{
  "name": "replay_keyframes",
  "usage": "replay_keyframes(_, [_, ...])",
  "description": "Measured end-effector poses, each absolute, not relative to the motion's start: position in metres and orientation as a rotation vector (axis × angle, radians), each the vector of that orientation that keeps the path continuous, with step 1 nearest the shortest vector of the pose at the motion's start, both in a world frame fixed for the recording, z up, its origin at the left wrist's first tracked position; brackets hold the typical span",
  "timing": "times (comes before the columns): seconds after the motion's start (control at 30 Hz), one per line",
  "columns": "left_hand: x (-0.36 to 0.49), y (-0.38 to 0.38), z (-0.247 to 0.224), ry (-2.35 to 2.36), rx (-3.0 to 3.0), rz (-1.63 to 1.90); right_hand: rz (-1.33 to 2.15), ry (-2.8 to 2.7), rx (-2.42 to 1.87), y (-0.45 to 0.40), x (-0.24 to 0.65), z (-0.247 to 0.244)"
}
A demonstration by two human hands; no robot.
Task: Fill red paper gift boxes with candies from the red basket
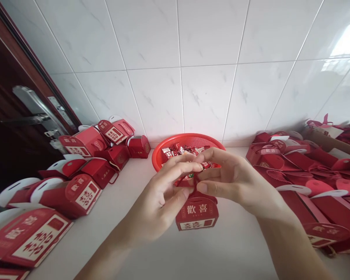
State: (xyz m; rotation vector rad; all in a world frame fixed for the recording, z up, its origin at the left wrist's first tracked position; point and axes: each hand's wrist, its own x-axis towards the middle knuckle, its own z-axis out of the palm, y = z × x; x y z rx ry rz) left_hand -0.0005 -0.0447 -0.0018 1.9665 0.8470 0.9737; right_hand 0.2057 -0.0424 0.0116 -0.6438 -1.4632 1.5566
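A small red gift box (pixel 196 213) with white Chinese characters stands at the middle of the white surface, its front facing me. Above its top, a dark red ribbon (pixel 195 182) runs up between my fingers. My left hand (pixel 166 194) pinches the ribbon from the left, thumb low and fingers bent over. From the right, my right hand (pixel 233 177) has thumb and fingers closed on the same ribbon. The fingertips of both hands nearly meet, and they hide part of the ribbon and the box's top.
Behind my hands, a red plastic basket (pixel 155 158) holds wrapped candies (pixel 179 151) against the tiled wall (pixel 207 97). Several red boxes (pixel 84 196) line the left, near a dark door with a metal handle (pixel 42 103). More red boxes (pixel 323 212) crowd the right, beside a cardboard carton (pixel 328 143).
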Motion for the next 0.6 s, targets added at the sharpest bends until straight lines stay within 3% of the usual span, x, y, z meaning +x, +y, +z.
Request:
replay_keyframes(0.27, [0.006,-0.040,-0.011,1.102,2.232,1.000,1.417,-1.318,-0.624,-0.038,0.202,0.007])
replay_keyframes(0.4, [0.007,-0.035,-0.019,1.290,2.294,0.820,1.435,-1.345,-0.598,-0.042,0.204,0.009])
replay_keyframes(0.6, [0.010,-0.036,-0.019,1.204,2.244,0.705,1.460,-1.303,-0.626,-0.046,0.206,0.014])
